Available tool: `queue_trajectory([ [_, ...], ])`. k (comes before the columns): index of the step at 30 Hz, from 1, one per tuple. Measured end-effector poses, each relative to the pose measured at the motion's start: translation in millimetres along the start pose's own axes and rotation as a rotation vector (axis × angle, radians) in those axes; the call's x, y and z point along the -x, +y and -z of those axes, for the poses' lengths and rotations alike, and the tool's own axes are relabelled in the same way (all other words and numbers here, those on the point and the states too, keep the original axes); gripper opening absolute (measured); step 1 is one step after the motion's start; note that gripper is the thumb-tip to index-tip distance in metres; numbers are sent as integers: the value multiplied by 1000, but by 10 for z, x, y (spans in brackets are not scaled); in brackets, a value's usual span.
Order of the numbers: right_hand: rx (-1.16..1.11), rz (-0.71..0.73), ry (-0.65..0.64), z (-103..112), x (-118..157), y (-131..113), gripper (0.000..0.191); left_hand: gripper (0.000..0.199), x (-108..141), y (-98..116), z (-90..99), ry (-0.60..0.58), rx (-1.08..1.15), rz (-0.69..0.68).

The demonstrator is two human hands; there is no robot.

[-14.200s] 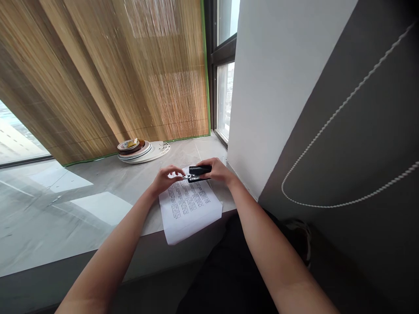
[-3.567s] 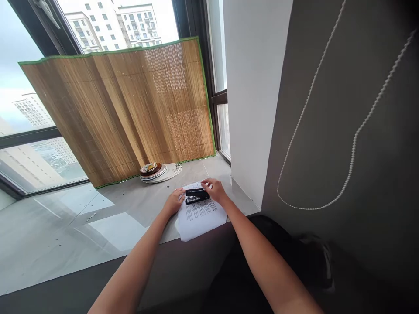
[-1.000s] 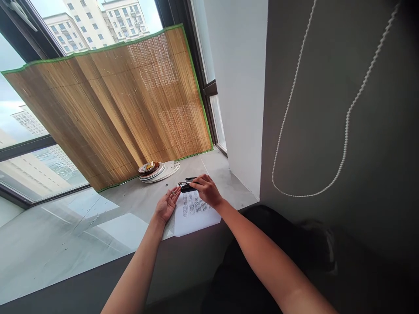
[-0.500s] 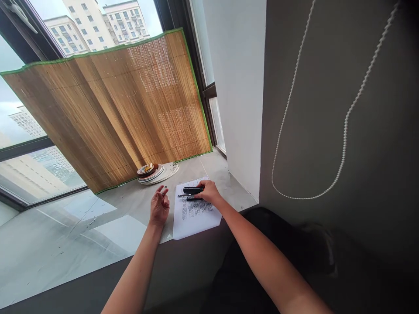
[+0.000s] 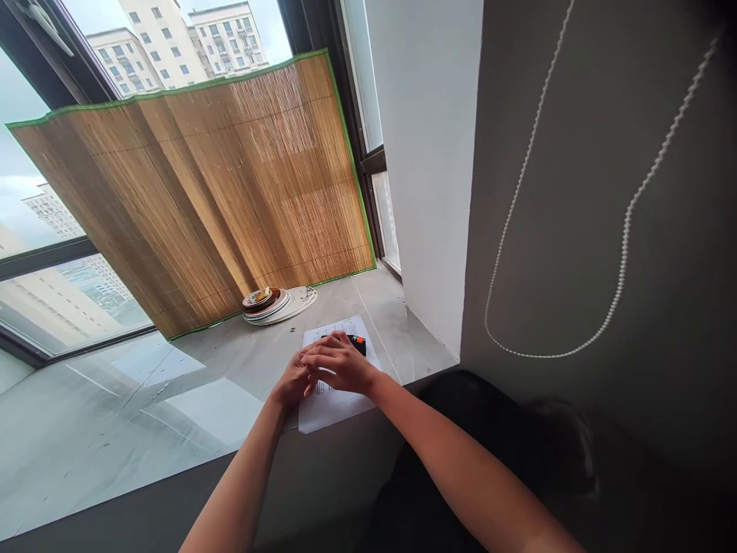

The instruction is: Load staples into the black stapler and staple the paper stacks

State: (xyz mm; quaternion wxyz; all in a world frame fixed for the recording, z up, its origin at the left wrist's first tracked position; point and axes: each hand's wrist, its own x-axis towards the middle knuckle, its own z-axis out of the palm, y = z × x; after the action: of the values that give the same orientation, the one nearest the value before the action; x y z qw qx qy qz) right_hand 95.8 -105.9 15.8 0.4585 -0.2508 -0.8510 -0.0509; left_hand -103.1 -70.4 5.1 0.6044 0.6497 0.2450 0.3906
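My two hands meet above a printed sheet of paper (image 5: 331,411) near the ledge's front edge. A black stapler (image 5: 359,345) with an orange mark lies behind my right hand (image 5: 341,367), only its right end and a strip of its top showing. The fingers of my right hand are bent to the left, their tips against the fingers of my left hand (image 5: 291,382). Both sets of fingers are closed together; whatever is between them is hidden. A tiny dark piece (image 5: 292,329) lies on the ledge beyond the paper's left corner.
A stack of plates (image 5: 268,304) stands on the grey ledge (image 5: 230,361) against a bamboo mat (image 5: 230,192) propped at the window. A white pillar (image 5: 423,177) rises to the right, and a beaded blind chain (image 5: 541,355) hangs by the dark wall.
My right hand has let go of the opened stapler and moved left to my left hand. The stapler now rests behind it, turned with its orange mark showing. The paper has shifted slightly nearer.
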Motion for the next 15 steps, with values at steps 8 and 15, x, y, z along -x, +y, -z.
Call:
queue_trajectory([
  [8, -116, 92, 110, -104, -8, 16, 16, 76, 16, -15, -39, -49, -16, 14],
  [15, 43, -505, 305, 506, 100, 711, 20, 73, -53, 1, 334, 376, 33, -205],
])
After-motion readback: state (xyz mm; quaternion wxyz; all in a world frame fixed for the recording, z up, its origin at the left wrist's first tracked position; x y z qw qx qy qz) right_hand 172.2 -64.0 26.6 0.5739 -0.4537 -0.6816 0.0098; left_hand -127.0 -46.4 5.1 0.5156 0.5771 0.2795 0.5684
